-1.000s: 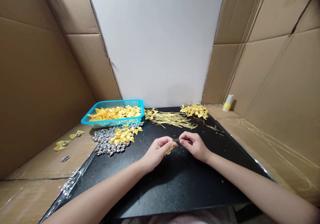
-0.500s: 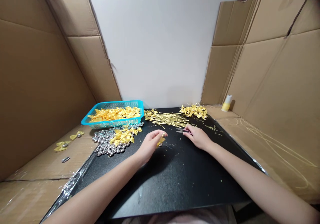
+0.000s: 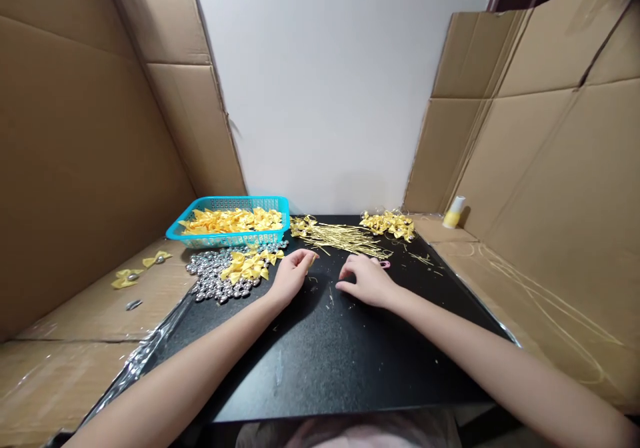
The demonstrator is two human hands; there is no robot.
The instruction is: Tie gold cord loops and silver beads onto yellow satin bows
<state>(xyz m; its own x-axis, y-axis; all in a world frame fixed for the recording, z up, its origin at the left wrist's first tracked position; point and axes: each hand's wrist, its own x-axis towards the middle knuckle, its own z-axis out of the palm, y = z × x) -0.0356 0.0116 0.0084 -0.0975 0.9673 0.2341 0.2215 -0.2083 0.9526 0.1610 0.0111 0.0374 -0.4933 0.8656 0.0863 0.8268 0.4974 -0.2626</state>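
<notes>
My left hand [image 3: 291,273] rests on the black mat [image 3: 325,355] with its fingers curled. A speck of yellow at its fingertips looks like a small yellow bow [image 3: 313,259]. My right hand [image 3: 367,280] lies palm down on the mat, its fingers loose and apart, holding nothing. Small pink-handled scissors [image 3: 385,263] lie just behind its knuckles. Both hands sit close to the pile of gold wire pieces [image 3: 343,237].
A blue basket [image 3: 227,203] of yellow bows stands at the back left. Silver bells [image 3: 213,281] lie in front of it with loose yellow bows [image 3: 247,267] on top. Finished bows [image 3: 389,221] lie at the back right near a small spool [image 3: 454,212]. Cardboard walls enclose both sides.
The hands parted and moved away from me toward the wire pile. The right hand put the scissors down on the mat. The left hand closed around the bow.
</notes>
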